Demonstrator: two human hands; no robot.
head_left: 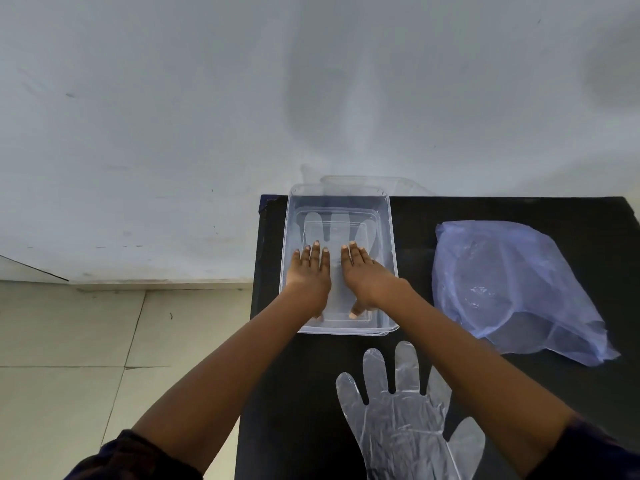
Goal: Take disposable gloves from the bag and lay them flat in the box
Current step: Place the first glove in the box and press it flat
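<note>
A person is leaning over a black table (571,393), seen from above. Both hands are pressing palm-down inside a clear plastic box (390,271) at the table's far left. The left hand (309,276) and right hand (363,276) are lying side by side with fingers straight and slightly spread, flattening a transparent disposable glove (334,227) against the box's bottom. A second clear glove (398,420) is lying flat on the table nearer the person, partly under the right forearm. A crumpled blue plastic bag (512,285) is sitting to the right, apart from the box.
</note>
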